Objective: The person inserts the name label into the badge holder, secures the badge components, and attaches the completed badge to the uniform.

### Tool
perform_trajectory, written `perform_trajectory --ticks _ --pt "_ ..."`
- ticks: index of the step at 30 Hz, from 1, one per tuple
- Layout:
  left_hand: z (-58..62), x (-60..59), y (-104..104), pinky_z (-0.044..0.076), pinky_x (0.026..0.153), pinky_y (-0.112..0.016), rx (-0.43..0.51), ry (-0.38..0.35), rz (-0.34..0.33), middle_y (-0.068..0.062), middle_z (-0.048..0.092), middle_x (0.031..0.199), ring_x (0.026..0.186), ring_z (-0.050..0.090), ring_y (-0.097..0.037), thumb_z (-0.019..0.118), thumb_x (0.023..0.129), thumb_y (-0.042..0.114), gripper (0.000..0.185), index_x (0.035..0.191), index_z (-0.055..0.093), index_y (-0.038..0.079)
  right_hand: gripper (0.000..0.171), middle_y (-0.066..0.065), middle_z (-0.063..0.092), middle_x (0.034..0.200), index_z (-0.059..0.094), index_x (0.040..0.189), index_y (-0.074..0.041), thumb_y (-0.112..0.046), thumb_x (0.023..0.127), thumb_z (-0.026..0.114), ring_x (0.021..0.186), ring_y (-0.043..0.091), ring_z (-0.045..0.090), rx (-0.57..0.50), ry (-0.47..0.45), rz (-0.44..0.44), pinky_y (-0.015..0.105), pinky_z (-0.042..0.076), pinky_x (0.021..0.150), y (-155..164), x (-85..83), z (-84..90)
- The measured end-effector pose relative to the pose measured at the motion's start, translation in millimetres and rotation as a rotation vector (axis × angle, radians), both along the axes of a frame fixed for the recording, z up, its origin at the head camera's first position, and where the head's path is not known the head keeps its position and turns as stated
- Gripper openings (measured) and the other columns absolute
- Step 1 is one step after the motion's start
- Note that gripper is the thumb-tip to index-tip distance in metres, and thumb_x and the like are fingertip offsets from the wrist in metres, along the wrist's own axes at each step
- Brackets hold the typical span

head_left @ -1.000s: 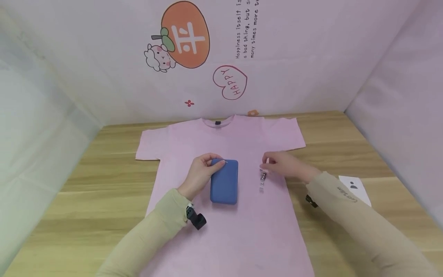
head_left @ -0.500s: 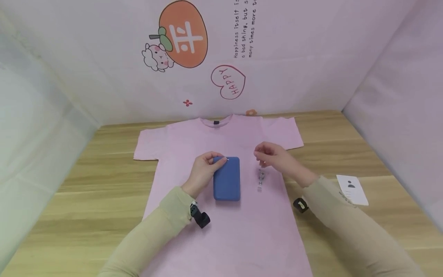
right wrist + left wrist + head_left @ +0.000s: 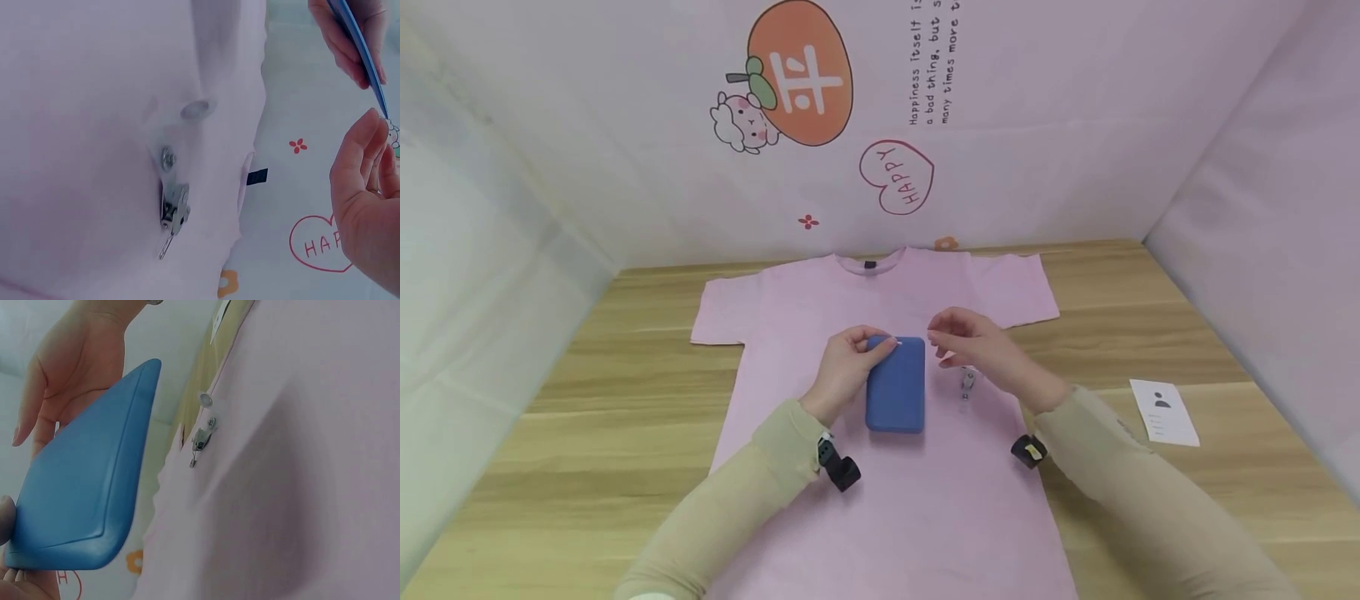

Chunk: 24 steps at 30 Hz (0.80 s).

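We see the left hand, fingers pinching the blue case near its top, above the pink shirt, the right hand close by, fingers relaxed and free, a metal clip on the shirt

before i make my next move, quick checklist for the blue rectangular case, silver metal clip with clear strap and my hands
1. Left hand gripping the blue case: ok, near its top.
2. Right hand touching the case: cannot tell, but close.
3. Silver clip lying on the pink fabric t-shirt: ok.
4. Clip joined to the case: not ok, they are apart.
5. White printed card clear of both hands: ok, on the brown wooden table.
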State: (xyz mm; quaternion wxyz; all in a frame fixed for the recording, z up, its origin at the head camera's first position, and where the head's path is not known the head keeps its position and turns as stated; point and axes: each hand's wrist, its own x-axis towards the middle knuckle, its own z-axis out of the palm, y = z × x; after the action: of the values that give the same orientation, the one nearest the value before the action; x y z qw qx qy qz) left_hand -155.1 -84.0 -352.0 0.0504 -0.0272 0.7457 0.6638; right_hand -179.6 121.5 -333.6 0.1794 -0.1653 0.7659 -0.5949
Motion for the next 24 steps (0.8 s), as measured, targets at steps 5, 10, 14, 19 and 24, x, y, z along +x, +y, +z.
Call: perform_trajectory --ticks 5,10,14,19,24 --pt "0.7 0.6 1.6 0.05 0.066 -0.02 -0.015 -0.008 -0.018 -0.011 0.073 0.091 0.074 0.063 -0.007 0.066 0.089 0.016 0.019 0.103 0.066 0.003 0.029 0.003 0.056 0.09 0.047 0.116 0.007 -0.01 0.094 0.056 0.081 0.012 0.057 0.023 0.014 0.021 0.028 0.056 0.076 -6.1 0.5 0.2" --pt "1.3 1.1 3.0 0.05 0.067 -0.02 0.002 -0.014 -0.034 -0.012 0.073 0.092 0.074 0.064 -0.007 0.065 0.089 0.015 0.019 0.104 0.066 0.002 0.029 0.003 0.054 0.089 0.049 0.114 0.007 -0.007 0.092 0.059 0.077 0.01 0.058 0.058 0.043 0.018 0.027 0.056 0.075 -10.7 1.7 0.0" --pt "1.0 0.0 3.6 0.05 0.069 -0.021 0.019 -0.004 -0.042 -0.012 0.073 0.093 0.076 0.064 -0.008 0.066 0.089 0.015 0.019 0.103 0.066 0.002 0.027 0.004 0.055 0.086 0.051 0.112 0.008 -0.005 0.09 0.06 0.075 0.008 0.058 0.064 0.063 -0.009 0.023 0.055 0.072 -12.6 2.9 0.1" --pt "0.5 0.3 2.0 0.05 0.068 -0.02 0.022 0.008 -0.053 -0.012 0.072 0.092 0.074 0.063 -0.006 0.065 0.089 0.012 0.02 0.105 0.065 0.0 0.025 0.002 0.055 0.083 0.051 0.108 0.01 -0.002 0.088 0.062 0.072 0.006 0.058 0.037 0.078 -0.034 0.021 0.055 0.071 -14.3 3.5 -3.2" --pt "2.4 1.5 -4.4 0.048 0.066 -0.019 0.002 -0.012 -0.087 -0.01 0.07 0.101 0.077 0.059 -0.005 0.063 0.091 0.015 0.029 0.117 0.061 0.002 0.022 0.001 0.056 0.079 0.053 0.104 0.011 0.001 0.086 0.063 0.069 0.005 0.059 0.014 0.104 -0.064 0.021 0.055 0.069 -15.3 3.7 -4.6"
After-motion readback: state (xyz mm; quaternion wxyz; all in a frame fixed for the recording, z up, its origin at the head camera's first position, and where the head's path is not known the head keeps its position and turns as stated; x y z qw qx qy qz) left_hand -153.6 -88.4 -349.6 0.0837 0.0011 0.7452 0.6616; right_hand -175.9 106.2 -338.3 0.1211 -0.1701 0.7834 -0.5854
